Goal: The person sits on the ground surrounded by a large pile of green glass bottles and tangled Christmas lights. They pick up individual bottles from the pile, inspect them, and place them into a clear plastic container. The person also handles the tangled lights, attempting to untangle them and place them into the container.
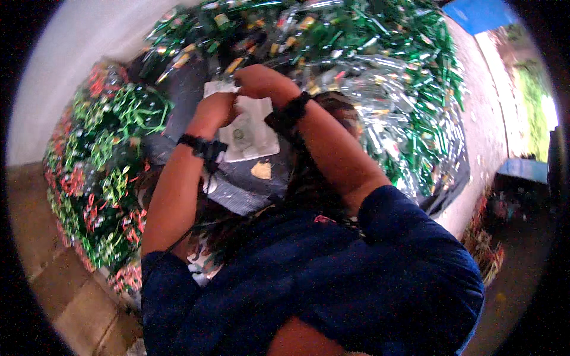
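Observation:
My left hand [217, 110] and my right hand [259, 82] come together over a pale, flat slab or folded sheet [254, 135] that bears a faint green mark. Both hands look closed, with the fingers curled in toward each other. Whatever lies between them is hidden by the hands and by blur. Just below the pale slab, a small yellowish flat piece [261, 171] rests on dark sheeting [234, 188]. Past my hands, a large heap of green and clear bottles [380, 77] spreads away, some with yellow labels.
At left lies a pile of green and red curled strips [110, 160]. A pale wall [44, 113] rises behind it, with brown floor tiles [80, 299] at the lower left. Blue objects [481, 15] appear at the upper right, beside a pale ledge [484, 124].

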`<state>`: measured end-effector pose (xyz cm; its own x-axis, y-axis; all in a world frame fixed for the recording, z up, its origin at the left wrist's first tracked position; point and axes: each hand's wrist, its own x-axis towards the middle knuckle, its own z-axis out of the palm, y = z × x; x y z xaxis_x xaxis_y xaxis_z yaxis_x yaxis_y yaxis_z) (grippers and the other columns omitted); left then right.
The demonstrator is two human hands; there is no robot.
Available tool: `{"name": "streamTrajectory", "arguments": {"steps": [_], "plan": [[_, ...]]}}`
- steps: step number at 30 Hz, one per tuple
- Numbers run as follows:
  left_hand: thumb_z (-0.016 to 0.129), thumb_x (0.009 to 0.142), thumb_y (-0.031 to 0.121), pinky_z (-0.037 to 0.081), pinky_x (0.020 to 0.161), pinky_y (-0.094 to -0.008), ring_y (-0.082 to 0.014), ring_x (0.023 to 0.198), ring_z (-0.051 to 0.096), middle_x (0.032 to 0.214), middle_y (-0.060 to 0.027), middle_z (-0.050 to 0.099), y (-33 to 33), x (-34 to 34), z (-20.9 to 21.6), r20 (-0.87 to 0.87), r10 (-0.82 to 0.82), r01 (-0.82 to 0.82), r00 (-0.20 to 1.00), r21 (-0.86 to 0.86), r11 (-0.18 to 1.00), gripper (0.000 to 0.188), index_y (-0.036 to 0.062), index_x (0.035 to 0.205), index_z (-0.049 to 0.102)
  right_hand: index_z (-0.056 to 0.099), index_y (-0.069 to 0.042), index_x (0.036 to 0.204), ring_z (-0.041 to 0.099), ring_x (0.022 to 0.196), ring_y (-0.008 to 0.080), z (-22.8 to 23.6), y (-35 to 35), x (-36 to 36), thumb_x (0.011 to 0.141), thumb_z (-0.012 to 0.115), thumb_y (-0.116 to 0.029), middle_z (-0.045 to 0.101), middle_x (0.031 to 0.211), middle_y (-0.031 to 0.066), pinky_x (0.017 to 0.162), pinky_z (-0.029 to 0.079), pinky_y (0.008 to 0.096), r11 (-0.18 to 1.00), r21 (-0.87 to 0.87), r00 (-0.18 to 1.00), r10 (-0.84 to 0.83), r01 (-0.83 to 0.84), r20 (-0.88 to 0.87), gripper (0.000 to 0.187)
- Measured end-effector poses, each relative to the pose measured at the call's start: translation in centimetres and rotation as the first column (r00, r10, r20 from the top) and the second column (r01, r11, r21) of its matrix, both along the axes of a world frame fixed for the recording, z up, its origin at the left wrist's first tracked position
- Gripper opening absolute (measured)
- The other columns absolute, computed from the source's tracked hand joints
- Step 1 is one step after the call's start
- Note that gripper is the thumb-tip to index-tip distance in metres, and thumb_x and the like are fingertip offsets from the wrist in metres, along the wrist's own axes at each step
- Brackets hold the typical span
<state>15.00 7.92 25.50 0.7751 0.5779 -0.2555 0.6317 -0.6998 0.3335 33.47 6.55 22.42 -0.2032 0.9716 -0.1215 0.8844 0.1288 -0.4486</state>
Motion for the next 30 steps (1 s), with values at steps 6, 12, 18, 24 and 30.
{"name": "streamTrajectory", "arguments": {"steps": [6,12,18,24,30], "plan": [[0.069,0.086,0.031,0.051,0.087,-0.0483,-0.0387,0.105,0.063,0.114,-0.0178,0.067,1.1,-0.3,-0.4,0.008,0.026,-0.026,1.0,-0.035,0.999,0.04,0.01,0.12,0.063,0.067,-0.001,0.094,0.065,0.089,0.0425,0.2,0.1,0.0,0.074,0.068,-0.026,0.069,0.092,0.0214,0.077,0.052,0.0495,1.0,-0.015,1.0,-0.015,0.015,0.01,0.032],[0.064,0.089,0.027,0.051,0.082,-0.0491,-0.0406,0.096,0.064,0.103,-0.0201,0.068,2.0,0.1,1.5,-0.004,0.075,-0.075,0.997,0.004,0.997,0.025,0.0091,0.107,0.068,0.068,-0.005,0.101,0.065,0.094,0.0405,0.5,-0.4,0.2,0.072,0.067,-0.023,0.069,0.096,0.02,0.083,0.052,0.048,0.995,0.004,0.994,-0.097,0.097,-0.042,0.034],[0.058,0.09,0.022,0.05,0.081,-0.0507,-0.0423,0.097,0.062,0.101,-0.0225,0.067,2.5,0.0,3.7,0.019,0.126,-0.127,0.992,0.067,0.99,0.023,0.0053,0.102,0.067,0.07,-0.006,0.098,0.066,0.093,0.0401,1.5,-0.3,0.8,0.075,0.062,-0.02,0.069,0.095,0.0202,0.082,0.053,0.0485,0.976,0.113,0.981,-0.175,0.184,-0.08,0.028],[0.061,0.088,0.022,0.05,0.08,-0.0488,-0.0426,0.096,0.063,0.1,-0.0229,0.067,2.5,-0.6,5.7,0.037,0.116,-0.118,0.993,0.071,0.99,0.024,0.0045,0.104,0.067,0.07,-0.005,0.095,0.065,0.09,0.0408,4.5,-1.9,3.0,0.078,0.062,-0.022,0.068,0.091,0.0204,0.081,0.052,0.0474,0.919,0.218,0.937,-0.287,0.328,-0.2,0.025],[0.064,0.086,0.022,0.052,0.076,-0.0403,-0.0324,0.083,0.067,0.091,-0.016,0.07,2.9,-1.1,9.6,0.321,0.112,-0.105,0.94,-0.041,0.994,0.026,0.0033,0.104,0.068,0.068,-0.003,0.091,0.064,0.084,0.0426,7.8,-4.9,8.7,0.081,0.062,-0.023,0.067,0.088,0.022,0.077,0.052,0.0483,0.842,0.343,0.896,-0.316,0.416,-0.31,0.024]]}}
